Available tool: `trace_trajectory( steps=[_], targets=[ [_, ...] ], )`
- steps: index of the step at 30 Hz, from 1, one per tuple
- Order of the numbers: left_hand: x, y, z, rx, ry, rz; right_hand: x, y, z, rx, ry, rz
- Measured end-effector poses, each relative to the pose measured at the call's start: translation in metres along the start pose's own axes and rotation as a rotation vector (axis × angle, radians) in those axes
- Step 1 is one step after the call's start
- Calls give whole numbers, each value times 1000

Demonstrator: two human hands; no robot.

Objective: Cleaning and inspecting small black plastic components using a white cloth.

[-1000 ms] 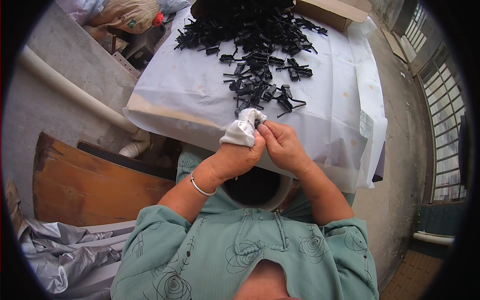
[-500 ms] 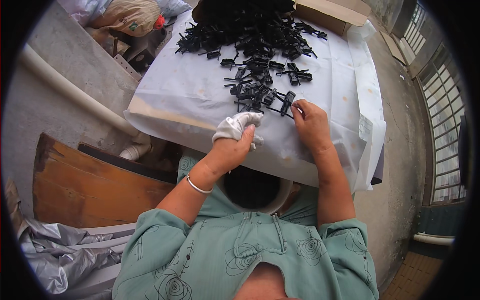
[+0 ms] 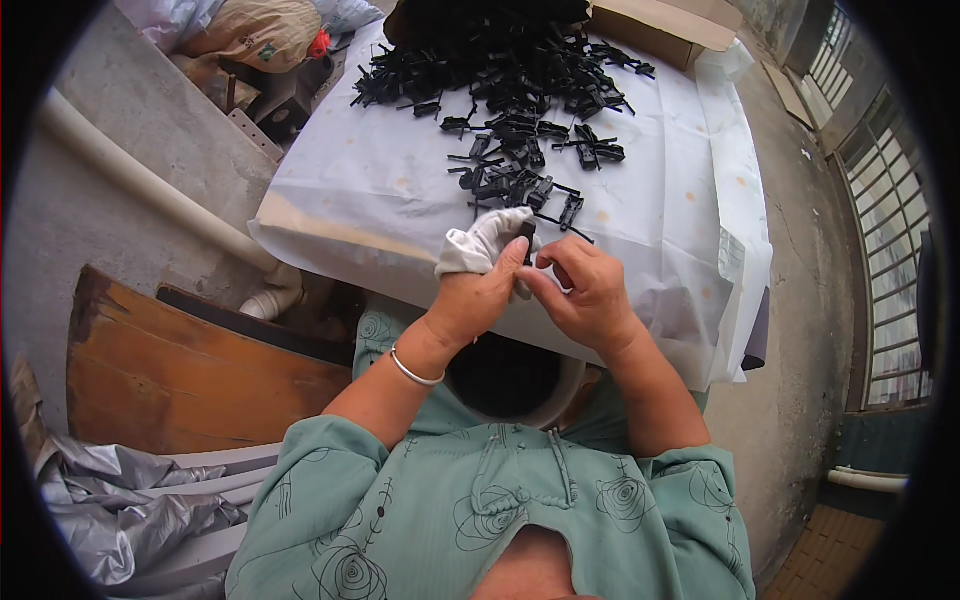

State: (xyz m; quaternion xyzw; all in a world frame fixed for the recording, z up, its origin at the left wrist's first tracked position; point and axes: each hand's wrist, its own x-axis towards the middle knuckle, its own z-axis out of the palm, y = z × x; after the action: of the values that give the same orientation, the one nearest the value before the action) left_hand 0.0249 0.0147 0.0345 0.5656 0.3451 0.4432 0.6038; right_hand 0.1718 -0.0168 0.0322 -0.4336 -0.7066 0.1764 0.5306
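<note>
My left hand [image 3: 478, 295] grips a crumpled white cloth [image 3: 480, 240] and pinches a small black plastic part [image 3: 526, 236] against it. My right hand [image 3: 585, 290] meets it from the right, fingertips on the same black part. Both hands hover over the near edge of a table under a white sheet [image 3: 380, 190]. Several loose black plastic parts [image 3: 510, 180] lie just beyond the hands, and a big heap of them [image 3: 490, 50] sits at the table's far end.
A round container with a dark inside [image 3: 505, 375] sits below the table edge at my lap. A brown wooden board [image 3: 190, 360] and grey plastic sheeting [image 3: 120, 500] lie at left. A white pipe [image 3: 150, 180] runs along the wall; a cardboard box [image 3: 660, 25] stands far right.
My right hand reached out to the loose black parts half a second ago and has come back to the left hand with a part. The left hand stayed near the table edge.
</note>
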Motion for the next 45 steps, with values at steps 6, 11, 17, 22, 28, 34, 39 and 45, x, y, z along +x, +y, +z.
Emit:
trace_trajectory(
  steps=[6, 11, 17, 22, 28, 34, 39, 45],
  targets=[
    [-7, -6, -9, 26, -163, 9, 1, 14, 5, 152, 48, 317],
    [-10, 4, -1, 158, -54, -17, -2, 18, 2, 221, -135, 252],
    [-7, -11, -5, 813, 19, 561, -7, 18, 15, 236, -142, 399],
    [-8, -8, -10, 515, -37, 298, -5, 17, 4, 340, -184, 382],
    [-6, 2, -15, -31, -37, -20, -3, 16, -7, 78, -308, 356],
    [-4, 1, -13, 175, -204, -112, 0, 17, -3, 146, -67, 93],
    [-10, 14, -6, -25, -293, -211, 0, 8, 1, 491, -34, 398],
    [-6, -4, -3, 335, -111, 136, -5, 14, 2, 257, -227, 228]
  ],
)
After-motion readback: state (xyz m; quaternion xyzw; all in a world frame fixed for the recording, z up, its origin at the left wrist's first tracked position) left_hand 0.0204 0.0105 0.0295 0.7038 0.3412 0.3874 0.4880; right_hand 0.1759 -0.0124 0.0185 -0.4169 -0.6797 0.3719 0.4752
